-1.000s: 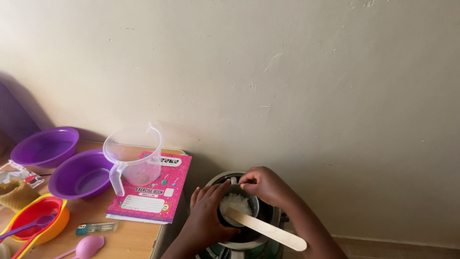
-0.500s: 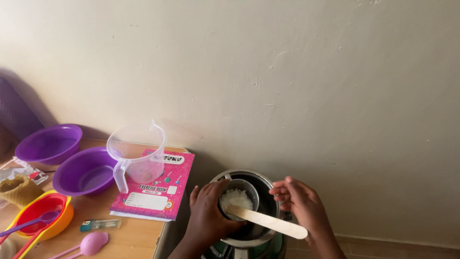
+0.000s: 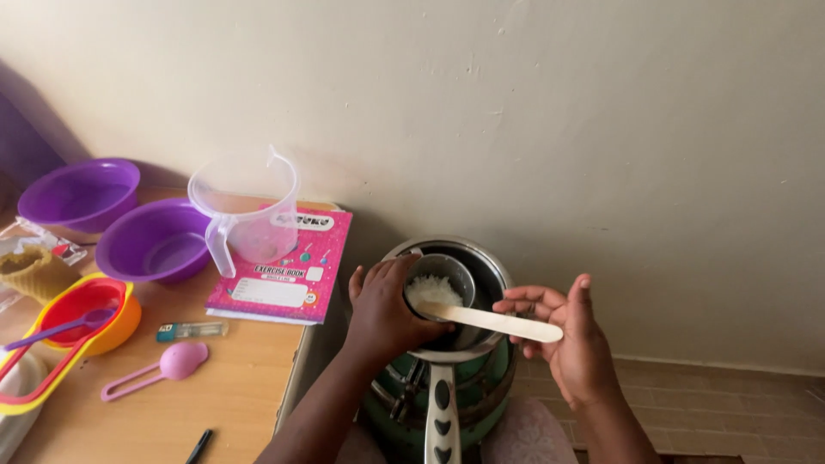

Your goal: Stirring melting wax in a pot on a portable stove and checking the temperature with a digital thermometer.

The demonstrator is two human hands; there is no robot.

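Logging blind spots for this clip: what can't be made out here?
Head view only:
- Stove: bottom edge cuts it off; the pot covers its top.
- Cup: left hand hides its near side.
- Stack of measuring cups: cut by the left edge.
- Pen: cut by the bottom edge.

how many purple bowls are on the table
2: one round purple plastic bowl at the far left by the wall, the other purple bowl just right of it, beside the clear measuring jug. More may lie off-frame.
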